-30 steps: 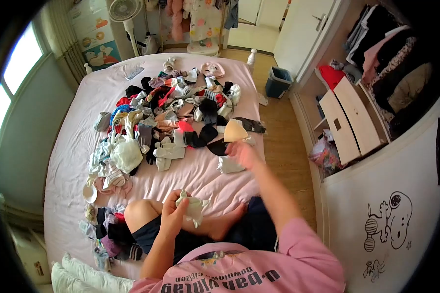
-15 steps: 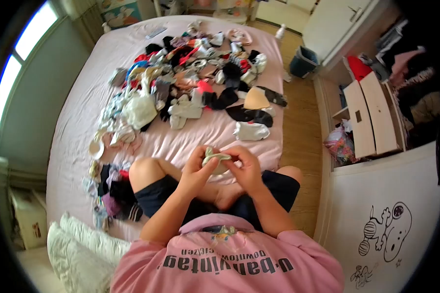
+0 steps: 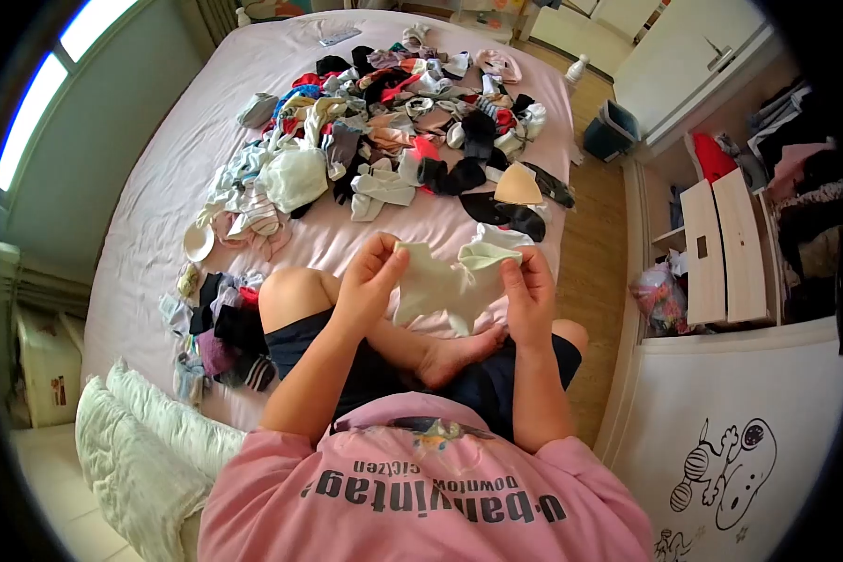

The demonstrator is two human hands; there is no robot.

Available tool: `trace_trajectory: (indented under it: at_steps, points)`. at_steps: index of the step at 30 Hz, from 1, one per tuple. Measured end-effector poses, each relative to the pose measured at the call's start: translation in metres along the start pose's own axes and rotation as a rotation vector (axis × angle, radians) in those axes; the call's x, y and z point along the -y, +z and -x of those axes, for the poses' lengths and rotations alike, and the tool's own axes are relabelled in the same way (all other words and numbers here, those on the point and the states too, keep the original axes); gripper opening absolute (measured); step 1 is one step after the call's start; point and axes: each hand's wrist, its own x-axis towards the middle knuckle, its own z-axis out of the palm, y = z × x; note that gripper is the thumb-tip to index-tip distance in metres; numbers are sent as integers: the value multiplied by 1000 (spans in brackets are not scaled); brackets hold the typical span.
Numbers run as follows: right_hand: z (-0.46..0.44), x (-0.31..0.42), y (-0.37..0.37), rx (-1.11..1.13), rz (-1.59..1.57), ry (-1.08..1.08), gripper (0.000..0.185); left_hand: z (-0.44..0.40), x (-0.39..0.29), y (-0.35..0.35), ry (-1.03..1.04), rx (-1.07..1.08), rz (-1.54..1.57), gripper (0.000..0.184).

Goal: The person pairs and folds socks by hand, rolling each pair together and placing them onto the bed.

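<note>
A pair of pale green socks (image 3: 428, 288) is stretched out in front of me above my crossed legs. My left hand (image 3: 373, 273) pinches the top edge at one side, thumb toward me. At the other side, my right hand (image 3: 531, 288) grips the opening of the cloth between thumb and fingers. The two pieces meet in the middle, and I cannot tell whether they are joined there. Just beyond my right hand lies a white cloth item (image 3: 493, 234), partly covered by the socks.
A large mixed heap of socks and underwear (image 3: 384, 126) spreads over the pink bed sheet (image 3: 173, 155). A smaller pile (image 3: 220, 328) lies by my left knee. White pillows (image 3: 145, 450) are at the lower left. Beyond the bed's right edge stand a bin (image 3: 612, 129) and an open wardrobe drawer (image 3: 717, 253).
My hands have moved apart, spreading the socks that were bunched between my fingers. The view has shifted slightly, so the bed appears higher and farther right.
</note>
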Motion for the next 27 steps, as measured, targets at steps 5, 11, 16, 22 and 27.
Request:
trace_trajectory:
  at_steps: [5,11,16,22,27]
  points:
    - [-16,9,8,95,39,-41,11,-14,-11,-10,-43,-66,77,12]
    - [-32,58,40,262,-91,49,29,-27,-41,-6,-27,-54,159,16]
    - [-60,46,64,259,293,-200,31,-33,-58,5,-53,85,107,19]
    - [-77,53,66,258,764,-530,30,-28,-71,12,48,210,27,29]
    - [-80,64,67,346,768,-593,30,-37,-60,13,155,212,-21,43]
